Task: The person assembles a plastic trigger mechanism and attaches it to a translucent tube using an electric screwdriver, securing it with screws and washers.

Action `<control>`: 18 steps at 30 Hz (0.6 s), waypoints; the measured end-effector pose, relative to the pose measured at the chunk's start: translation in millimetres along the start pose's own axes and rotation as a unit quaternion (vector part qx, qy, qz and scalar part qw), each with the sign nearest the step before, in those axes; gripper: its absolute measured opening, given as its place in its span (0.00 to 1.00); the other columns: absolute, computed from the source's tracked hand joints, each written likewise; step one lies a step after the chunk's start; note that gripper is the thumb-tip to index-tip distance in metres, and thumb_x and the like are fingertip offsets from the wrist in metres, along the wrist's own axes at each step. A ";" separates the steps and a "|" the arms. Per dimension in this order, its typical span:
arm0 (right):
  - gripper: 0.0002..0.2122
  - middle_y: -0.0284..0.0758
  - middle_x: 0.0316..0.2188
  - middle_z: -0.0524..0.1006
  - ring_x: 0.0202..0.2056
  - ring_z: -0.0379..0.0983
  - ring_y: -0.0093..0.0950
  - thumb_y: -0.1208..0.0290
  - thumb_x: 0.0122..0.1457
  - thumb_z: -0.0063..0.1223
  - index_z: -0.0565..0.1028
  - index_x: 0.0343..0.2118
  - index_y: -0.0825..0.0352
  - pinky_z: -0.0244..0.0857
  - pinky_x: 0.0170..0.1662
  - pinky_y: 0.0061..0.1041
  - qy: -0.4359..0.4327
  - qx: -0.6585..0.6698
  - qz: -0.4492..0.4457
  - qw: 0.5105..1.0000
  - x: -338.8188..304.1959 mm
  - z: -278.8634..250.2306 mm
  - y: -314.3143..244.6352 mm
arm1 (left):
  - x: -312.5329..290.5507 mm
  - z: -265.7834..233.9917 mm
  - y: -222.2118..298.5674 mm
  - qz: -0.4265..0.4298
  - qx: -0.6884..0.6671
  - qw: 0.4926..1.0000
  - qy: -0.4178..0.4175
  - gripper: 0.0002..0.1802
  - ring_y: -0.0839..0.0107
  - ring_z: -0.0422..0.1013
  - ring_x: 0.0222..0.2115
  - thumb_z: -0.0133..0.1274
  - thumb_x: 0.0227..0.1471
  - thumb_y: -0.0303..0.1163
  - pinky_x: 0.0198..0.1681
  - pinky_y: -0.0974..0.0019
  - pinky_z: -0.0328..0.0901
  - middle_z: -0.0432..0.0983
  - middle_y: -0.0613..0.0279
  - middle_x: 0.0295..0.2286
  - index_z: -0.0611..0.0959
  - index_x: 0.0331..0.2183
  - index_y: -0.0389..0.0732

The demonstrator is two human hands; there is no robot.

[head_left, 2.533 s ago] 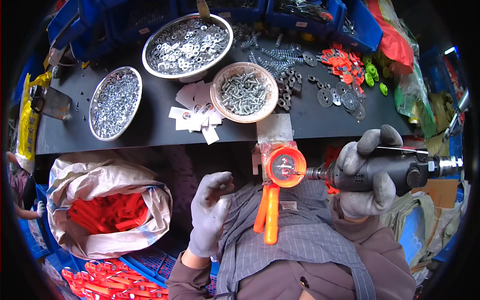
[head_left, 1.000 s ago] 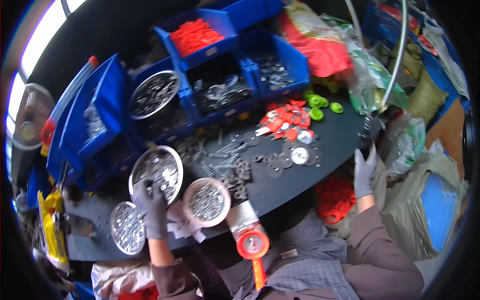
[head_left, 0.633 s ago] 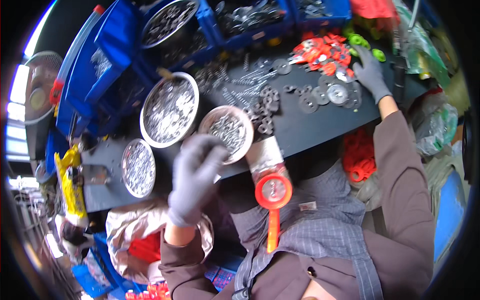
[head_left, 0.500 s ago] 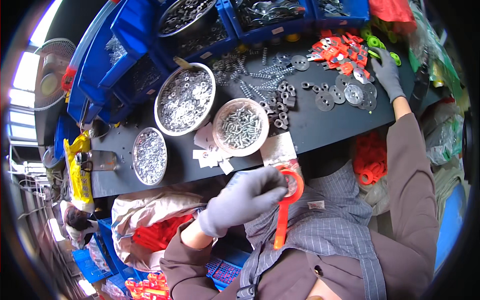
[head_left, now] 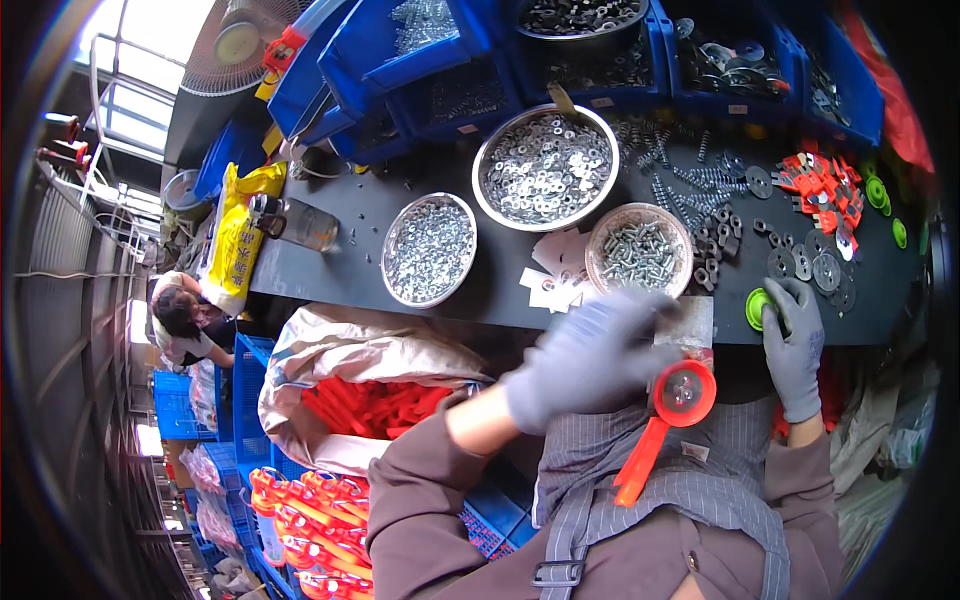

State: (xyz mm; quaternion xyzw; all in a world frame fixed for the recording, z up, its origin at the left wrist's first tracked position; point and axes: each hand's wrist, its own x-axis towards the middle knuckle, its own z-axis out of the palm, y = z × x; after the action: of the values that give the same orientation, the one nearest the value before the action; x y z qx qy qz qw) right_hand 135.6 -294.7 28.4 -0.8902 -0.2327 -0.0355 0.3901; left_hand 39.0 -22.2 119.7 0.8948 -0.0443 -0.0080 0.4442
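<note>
My right hand (head_left: 797, 345) is closed on a round green plastic cap (head_left: 757, 309) above the table's near edge, right of the middle. My left hand (head_left: 590, 358) is smeared by motion and hovers beside a red plastic part (head_left: 652, 445) with a round cup and a long handle. Small metal bits show inside the cup, but I cannot make out each one. The left thumb is close to the cup; whether these fingers hold anything is not clear. Just behind the left hand stands a bowl of screws (head_left: 640, 255).
Bowls of washers (head_left: 545, 170) and small metal pieces (head_left: 430, 250) stand on the black table. Springs (head_left: 690, 190), metal discs (head_left: 828, 272), red parts (head_left: 820, 190) and green caps (head_left: 878, 193) lie at the right. Blue bins (head_left: 450, 95) line the back. A person (head_left: 185, 320) is at far left.
My right hand has come back from the green caps at the far right, bringing one cap near the table's front edge. My left hand has lifted slightly off the red cup. The view has swung left.
</note>
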 end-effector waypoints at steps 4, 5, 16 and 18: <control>0.18 0.44 0.44 0.74 0.44 0.70 0.42 0.75 0.50 0.56 0.76 0.47 0.66 0.65 0.48 0.37 0.022 -0.121 -0.070 0.990 -1.7 0.5 -3.4 | -10.1 -88.8 -80.1 -0.111 0.427 0.862 0.250 0.09 0.51 0.72 0.34 0.53 0.47 0.29 0.38 0.54 0.67 0.75 0.47 0.32 0.78 0.32 0.35; 0.19 0.43 0.44 0.73 0.44 0.70 0.43 0.73 0.49 0.58 0.76 0.47 0.66 0.64 0.49 0.38 0.021 -0.154 -0.081 0.985 -2.6 -1.0 -12.7 | -21.7 -107.0 -106.9 -0.201 0.490 0.823 0.208 0.12 0.51 0.72 0.36 0.53 0.48 0.30 0.41 0.54 0.67 0.76 0.47 0.33 0.80 0.36 0.37; 0.24 0.43 0.41 0.75 0.42 0.74 0.39 0.66 0.41 0.69 0.77 0.44 0.65 0.67 0.48 0.34 -0.182 0.221 -0.075 0.955 -14.8 -16.8 -79.7 | -49.5 -117.3 -172.9 -0.087 0.389 0.834 0.381 0.11 0.55 0.74 0.37 0.51 0.58 0.32 0.42 0.59 0.67 0.77 0.51 0.37 0.83 0.39 0.39; 0.23 0.41 0.41 0.76 0.41 0.74 0.39 0.63 0.41 0.69 0.77 0.43 0.64 0.66 0.46 0.36 -0.177 0.195 -0.112 0.958 -15.3 -8.0 -85.1 | -49.1 -107.0 -155.9 -0.081 0.367 0.844 0.383 0.10 0.58 0.74 0.37 0.51 0.57 0.28 0.43 0.61 0.68 0.77 0.52 0.36 0.83 0.40 0.38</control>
State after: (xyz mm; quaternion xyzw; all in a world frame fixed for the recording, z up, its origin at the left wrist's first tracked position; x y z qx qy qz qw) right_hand 85.3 -256.4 87.9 -0.7572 -0.3989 0.1248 0.5019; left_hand 7.1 160.8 59.3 0.9247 0.2021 0.3166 0.0624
